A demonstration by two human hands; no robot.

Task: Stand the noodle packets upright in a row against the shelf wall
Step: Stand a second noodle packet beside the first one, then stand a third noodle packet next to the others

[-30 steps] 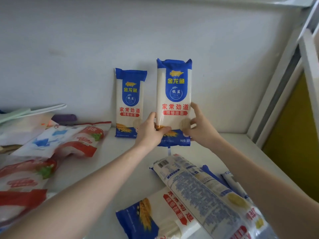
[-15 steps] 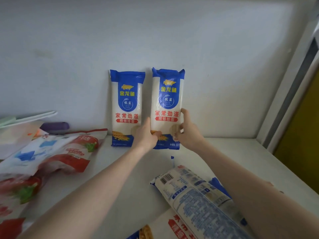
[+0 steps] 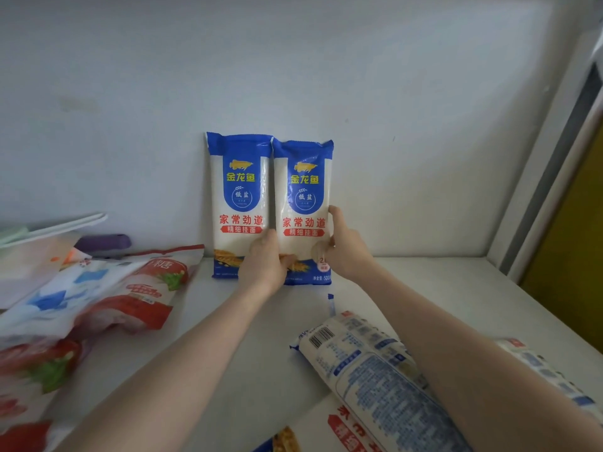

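Observation:
Two blue-and-white noodle packets stand upright side by side against the pale shelf wall (image 3: 408,132). The first packet (image 3: 240,190) leans on the wall at the left. Touching its right edge is the second packet (image 3: 303,190), its base on the shelf. My left hand (image 3: 264,262) grips its lower left edge and my right hand (image 3: 342,246) grips its lower right edge. More noodle packets (image 3: 368,370) lie flat at the front right, partly under my right forearm.
Red-and-white sugar bags (image 3: 107,298) are piled at the left, with a purple object (image 3: 104,244) and a white board (image 3: 55,225) behind them. The white shelf floor (image 3: 424,288) runs right to a frame post (image 3: 538,197).
Both hands carried the second packet down and to the left. Its base now rests on the shelf and its side touches the first packet. The camera view moved closer.

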